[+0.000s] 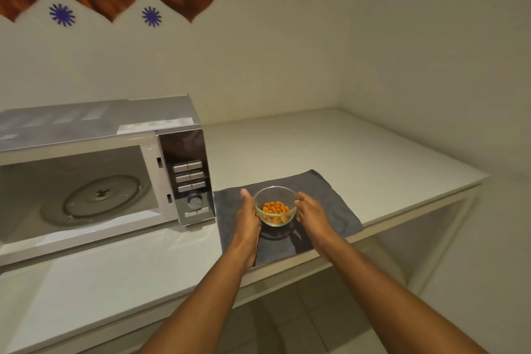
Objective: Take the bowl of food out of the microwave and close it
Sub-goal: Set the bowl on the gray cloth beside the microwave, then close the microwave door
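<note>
The glass bowl (275, 205) of orange food sits over the grey cloth (330, 195), cupped between the left hand (248, 214) and the right hand (311, 210). The open microwave (100, 169) lies to the left, so I think the left hand is nearer for closing it.

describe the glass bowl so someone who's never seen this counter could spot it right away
Start at the silver microwave standing open on the left of the white counter, then look just right of its control panel to the dark grey cloth. On that cloth is the glass bowl, cupped between the left hand and right hand. It is the only clear container, holding small orange food pieces.
</note>
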`<state>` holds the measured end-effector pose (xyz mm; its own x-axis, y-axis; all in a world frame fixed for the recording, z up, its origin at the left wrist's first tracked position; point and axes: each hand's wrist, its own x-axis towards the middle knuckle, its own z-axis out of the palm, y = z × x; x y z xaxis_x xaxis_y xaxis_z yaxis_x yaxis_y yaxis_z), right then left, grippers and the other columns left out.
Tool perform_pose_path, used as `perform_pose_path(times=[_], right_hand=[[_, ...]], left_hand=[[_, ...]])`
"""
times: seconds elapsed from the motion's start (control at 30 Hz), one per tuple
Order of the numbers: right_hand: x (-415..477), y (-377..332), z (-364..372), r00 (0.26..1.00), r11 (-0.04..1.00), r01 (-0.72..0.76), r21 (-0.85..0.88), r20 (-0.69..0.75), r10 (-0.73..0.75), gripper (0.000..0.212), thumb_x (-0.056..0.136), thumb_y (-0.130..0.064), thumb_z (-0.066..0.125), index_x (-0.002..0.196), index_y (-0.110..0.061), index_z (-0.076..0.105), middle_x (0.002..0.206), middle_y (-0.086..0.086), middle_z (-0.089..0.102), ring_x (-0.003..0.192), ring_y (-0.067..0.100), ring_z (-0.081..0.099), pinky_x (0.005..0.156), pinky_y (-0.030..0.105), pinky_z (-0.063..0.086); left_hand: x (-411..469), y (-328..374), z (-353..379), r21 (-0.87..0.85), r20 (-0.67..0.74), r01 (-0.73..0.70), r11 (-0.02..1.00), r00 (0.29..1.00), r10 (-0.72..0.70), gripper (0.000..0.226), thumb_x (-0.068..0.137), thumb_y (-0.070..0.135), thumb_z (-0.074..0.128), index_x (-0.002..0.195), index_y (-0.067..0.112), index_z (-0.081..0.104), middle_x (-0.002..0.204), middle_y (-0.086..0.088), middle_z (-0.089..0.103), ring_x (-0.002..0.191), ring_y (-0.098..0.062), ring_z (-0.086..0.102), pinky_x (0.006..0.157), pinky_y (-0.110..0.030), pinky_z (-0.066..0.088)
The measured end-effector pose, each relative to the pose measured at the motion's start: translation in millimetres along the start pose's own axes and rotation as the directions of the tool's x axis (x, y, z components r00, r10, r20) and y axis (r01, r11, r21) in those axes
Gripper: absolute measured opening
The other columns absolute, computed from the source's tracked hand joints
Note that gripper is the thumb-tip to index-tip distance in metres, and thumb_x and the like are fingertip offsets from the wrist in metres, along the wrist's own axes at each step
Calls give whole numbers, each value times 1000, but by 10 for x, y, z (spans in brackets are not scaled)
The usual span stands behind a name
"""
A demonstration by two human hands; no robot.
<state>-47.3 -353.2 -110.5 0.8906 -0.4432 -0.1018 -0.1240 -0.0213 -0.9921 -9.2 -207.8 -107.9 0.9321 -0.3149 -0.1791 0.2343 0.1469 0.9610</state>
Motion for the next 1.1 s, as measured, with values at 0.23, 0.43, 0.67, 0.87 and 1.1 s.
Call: perform_pose_path(times=[0.23, 0.43, 0.67, 0.87, 1.1], right_hand=[[230, 259, -130, 999, 999, 16, -52, 28, -15, 32, 105, -16, 42, 117, -23, 70, 117, 1, 77, 109, 16, 72, 83, 25, 58], [291, 378, -131, 999, 1000, 29, -9, 32, -28, 40, 108, -22, 43, 147, -20, 51, 128, -13, 64, 106, -8, 63, 79, 11, 54], [253, 424, -108, 1000, 1000, -5, 15, -24, 6, 45, 109, -33, 44, 152, -21, 47, 150, 2, 56, 120, 10, 57, 85, 16, 46], [77, 216, 62, 964, 970, 174, -169, -170, -203, 58, 108, -37, 45, 162, -23, 30, 168, 4, 33, 152, 26, 36, 121, 48, 37], [-176, -272, 642, 831, 813, 476, -336, -130, -541, 62, 106, -39, 47, 162, -22, 27, 170, 2, 30, 154, 25, 31, 123, 55, 32]], left_hand=[[164, -229, 119, 81, 13, -36, 996, 999, 35, 68, 107, 61, 14, 115, 27, 73, 115, 3, 78, 113, -8, 69, 99, -25, 49], [178, -304, 81, 103, -14, -64, 993, 998, 65, 52, 106, 61, 16, 103, 44, 65, 90, 31, 77, 95, 13, 69, 79, -8, 49], [170, -309, -2, 165, -39, -94, 982, 994, 102, 52, 101, 67, 20, 92, 41, 63, 83, 38, 74, 88, 22, 66, 93, -18, 42], [-76, -21, -275, 200, -91, -16, 980, 995, 35, 79, 102, 71, 21, 161, 22, 40, 167, -3, 42, 156, -25, 37, 130, -49, 23], [-409, 531, -704, 396, -128, -131, 909, 972, 196, 55, 86, 81, 21, 103, 52, 64, 105, 36, 65, 103, 8, 59, 98, -32, 39]])
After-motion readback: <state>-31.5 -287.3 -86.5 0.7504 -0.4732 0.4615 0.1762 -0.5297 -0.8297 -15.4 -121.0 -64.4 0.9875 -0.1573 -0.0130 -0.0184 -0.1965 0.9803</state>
